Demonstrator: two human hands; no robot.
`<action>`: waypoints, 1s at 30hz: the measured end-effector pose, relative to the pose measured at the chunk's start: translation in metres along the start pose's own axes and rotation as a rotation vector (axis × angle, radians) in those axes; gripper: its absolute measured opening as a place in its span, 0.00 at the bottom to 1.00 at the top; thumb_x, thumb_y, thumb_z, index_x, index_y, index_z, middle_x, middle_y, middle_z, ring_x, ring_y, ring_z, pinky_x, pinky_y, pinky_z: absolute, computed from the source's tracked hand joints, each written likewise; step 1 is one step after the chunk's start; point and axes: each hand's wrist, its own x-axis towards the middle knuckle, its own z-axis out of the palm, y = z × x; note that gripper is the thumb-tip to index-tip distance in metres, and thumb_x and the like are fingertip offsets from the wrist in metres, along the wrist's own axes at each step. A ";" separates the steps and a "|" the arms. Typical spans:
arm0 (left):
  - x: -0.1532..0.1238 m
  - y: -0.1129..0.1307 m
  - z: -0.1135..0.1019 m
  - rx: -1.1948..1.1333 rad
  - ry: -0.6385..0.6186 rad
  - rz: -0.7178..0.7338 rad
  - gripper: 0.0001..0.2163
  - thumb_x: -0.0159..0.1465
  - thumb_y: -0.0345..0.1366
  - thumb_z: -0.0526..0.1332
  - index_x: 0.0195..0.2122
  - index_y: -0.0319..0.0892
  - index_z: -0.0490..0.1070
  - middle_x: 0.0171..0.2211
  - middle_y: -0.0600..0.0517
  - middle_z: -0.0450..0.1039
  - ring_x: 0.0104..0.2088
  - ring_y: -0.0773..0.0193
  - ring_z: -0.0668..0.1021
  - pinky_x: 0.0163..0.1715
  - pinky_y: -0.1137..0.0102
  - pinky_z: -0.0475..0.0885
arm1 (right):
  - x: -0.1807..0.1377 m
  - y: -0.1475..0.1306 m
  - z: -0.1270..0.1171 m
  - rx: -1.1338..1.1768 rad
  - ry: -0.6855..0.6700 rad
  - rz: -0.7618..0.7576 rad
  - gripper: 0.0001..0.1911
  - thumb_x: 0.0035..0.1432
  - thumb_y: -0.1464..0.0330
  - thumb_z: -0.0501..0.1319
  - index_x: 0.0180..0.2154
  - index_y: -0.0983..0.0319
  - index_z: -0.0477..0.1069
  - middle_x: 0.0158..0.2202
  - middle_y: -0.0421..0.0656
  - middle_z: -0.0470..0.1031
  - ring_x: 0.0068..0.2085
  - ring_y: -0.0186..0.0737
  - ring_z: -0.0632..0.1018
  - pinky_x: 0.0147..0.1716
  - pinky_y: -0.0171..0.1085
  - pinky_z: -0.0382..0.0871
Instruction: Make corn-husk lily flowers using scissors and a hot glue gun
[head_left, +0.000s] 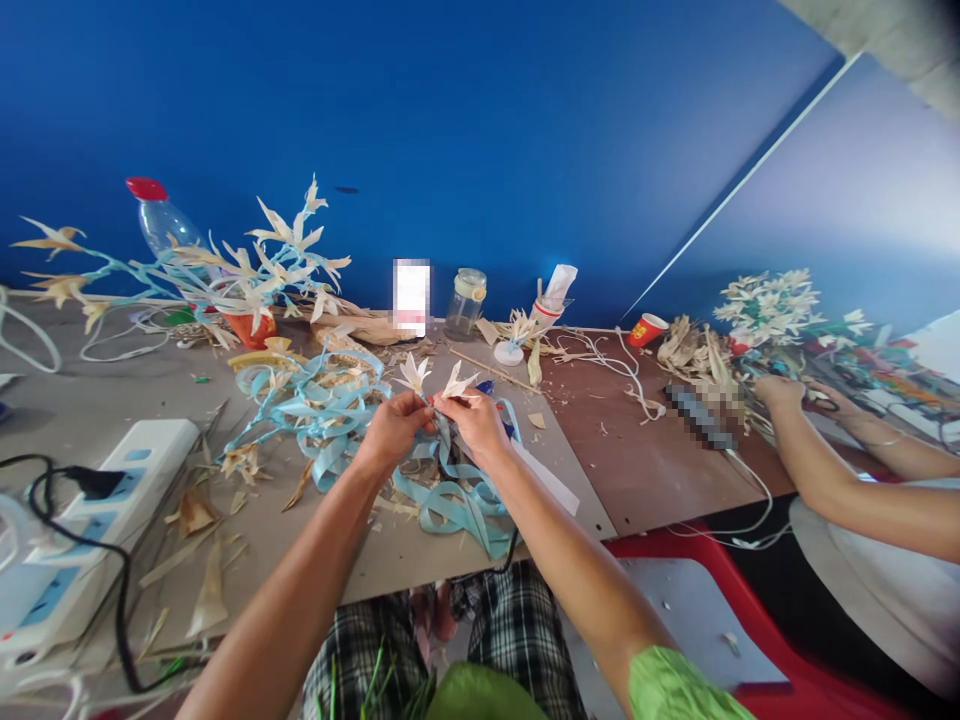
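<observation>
Over the table's front part, my left hand [396,432] and my right hand [472,422] meet, fingers pinched. Just above the left fingertips stands a pale husk flower [414,374]; its stem is hidden by the hand. A second husk flower [456,383] rises from the right fingers, which are closed on its base. Light blue ribbon [442,508] hangs from between the hands and loops onto the table. To the left lies a tangle of blue ribbon and blue-wrapped stems [300,395].
A power strip [146,470] with plugs lies left. Behind are a red cup [251,325] of husk flowers, a bottle [161,225], a lit phone [411,295] and a jar [466,303]. Husk scraps [210,585] litter the table. At right, another person's hands [784,395] work.
</observation>
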 end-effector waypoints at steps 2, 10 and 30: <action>-0.001 0.001 0.001 -0.041 0.000 -0.005 0.09 0.49 0.37 0.65 0.26 0.39 0.67 0.17 0.56 0.68 0.20 0.70 0.69 0.24 0.73 0.62 | 0.000 -0.001 0.000 0.033 -0.004 0.036 0.10 0.39 0.63 0.67 0.26 0.62 0.74 0.25 0.37 0.73 0.27 0.33 0.70 0.31 0.33 0.63; -0.003 0.010 0.003 -0.181 0.051 0.049 0.17 0.47 0.33 0.66 0.35 0.42 0.61 0.18 0.61 0.68 0.20 0.70 0.72 0.26 0.73 0.65 | -0.002 -0.006 0.000 0.142 -0.008 0.118 0.11 0.36 0.64 0.68 0.25 0.62 0.74 0.23 0.36 0.71 0.25 0.31 0.68 0.27 0.32 0.62; 0.004 0.004 -0.005 -0.050 0.200 0.057 0.17 0.47 0.33 0.65 0.36 0.41 0.60 0.20 0.58 0.69 0.20 0.69 0.71 0.21 0.74 0.61 | -0.010 -0.032 -0.108 -0.854 0.158 -0.012 0.12 0.51 0.62 0.58 0.33 0.63 0.75 0.27 0.42 0.75 0.30 0.37 0.73 0.32 0.36 0.65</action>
